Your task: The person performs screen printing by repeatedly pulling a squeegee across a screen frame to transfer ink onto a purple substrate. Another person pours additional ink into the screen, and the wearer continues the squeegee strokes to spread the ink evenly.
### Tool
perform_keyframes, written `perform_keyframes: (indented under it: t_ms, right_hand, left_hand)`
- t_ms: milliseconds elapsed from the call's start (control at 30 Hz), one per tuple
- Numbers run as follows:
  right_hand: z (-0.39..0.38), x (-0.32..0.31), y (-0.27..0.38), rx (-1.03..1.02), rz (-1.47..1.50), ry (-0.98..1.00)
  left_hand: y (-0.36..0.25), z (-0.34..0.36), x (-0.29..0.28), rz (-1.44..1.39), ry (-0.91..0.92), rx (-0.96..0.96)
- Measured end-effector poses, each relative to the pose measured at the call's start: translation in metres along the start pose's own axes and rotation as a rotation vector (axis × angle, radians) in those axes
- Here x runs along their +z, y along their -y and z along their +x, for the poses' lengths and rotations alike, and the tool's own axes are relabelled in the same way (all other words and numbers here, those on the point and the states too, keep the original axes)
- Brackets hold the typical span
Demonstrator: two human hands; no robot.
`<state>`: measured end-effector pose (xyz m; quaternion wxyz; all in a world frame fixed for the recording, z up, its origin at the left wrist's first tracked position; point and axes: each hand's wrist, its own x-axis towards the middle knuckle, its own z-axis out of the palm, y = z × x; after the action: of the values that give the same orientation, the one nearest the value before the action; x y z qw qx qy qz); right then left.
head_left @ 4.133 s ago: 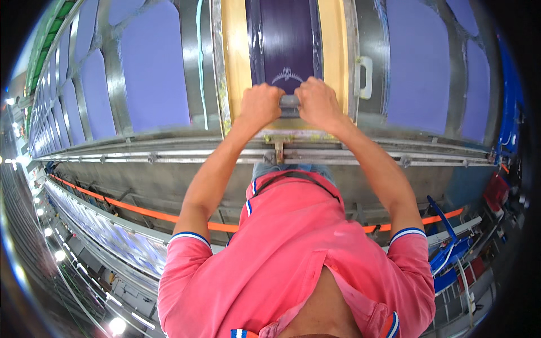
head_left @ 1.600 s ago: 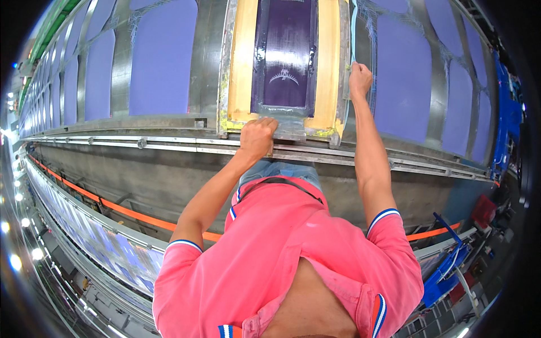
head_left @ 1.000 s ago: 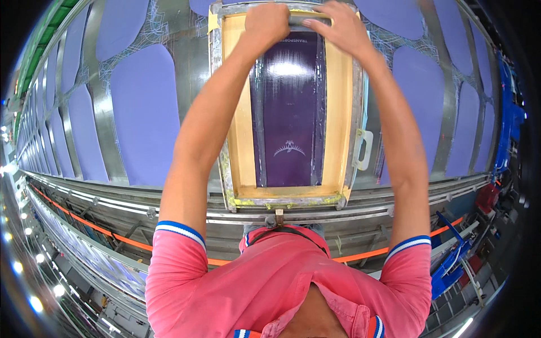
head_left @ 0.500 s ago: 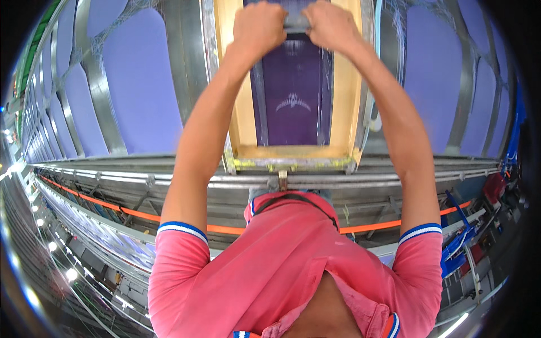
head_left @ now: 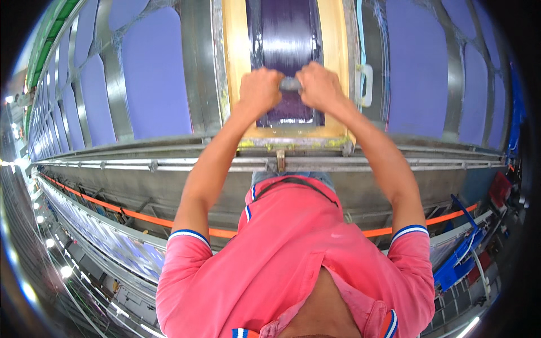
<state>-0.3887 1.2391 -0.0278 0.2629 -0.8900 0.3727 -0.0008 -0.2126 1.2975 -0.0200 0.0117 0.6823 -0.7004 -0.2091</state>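
My left hand (head_left: 261, 91) and my right hand (head_left: 321, 87) are both closed around the two ends of a grey squeegee (head_left: 290, 84). The squeegee lies across a screen-printing frame (head_left: 218, 34), over its dark purple mesh (head_left: 287, 34). Yellowish borders (head_left: 337, 42) flank the mesh. Above the squeegee the mesh shines with a wet streak. Below it, a strip of purple ink (head_left: 290, 115) shows near the frame's near end. The squeegee's blade is hidden under my hands and its handle.
Lilac fabric panels (head_left: 155, 73) lie flat on the long table on the left, and more lilac panels (head_left: 420, 67) on the right. A white handle (head_left: 366, 85) sits on the frame's right side. Metal rails (head_left: 214, 164) run along the table's near edge, with an orange bar (head_left: 135, 212) below.
Both hands have pulled the squeegee toward me, from the far part of the screen to near its close end. The mesh behind it now looks wet and glossy.
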Motion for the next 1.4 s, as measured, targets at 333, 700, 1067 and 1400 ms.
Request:
perform_keyframes:
  t_ms: [333,700,1067,1400]
  right_hand:
    - [0.274,-0.111,-0.136,0.027,-0.191,-0.144]
    - [0.15,-0.048,-0.076,-0.074,-0.129,-0.213]
    - [-0.098,0.038,0.025,-0.138,0.159,-0.104]
    - [-0.046,0.02,-0.132,0.82,0.317,-0.652]
  left_hand:
    - [0.082,0.299,-0.088,0.12,-0.257,0.04]
    - [0.047,0.162,-0.044,0.097,-0.152,0.047]
    - [-0.037,-0.107,0.049,-0.142,-0.075,0.036]
    - [-0.039,-0.117,0.053,-0.134,-0.133,0.035]
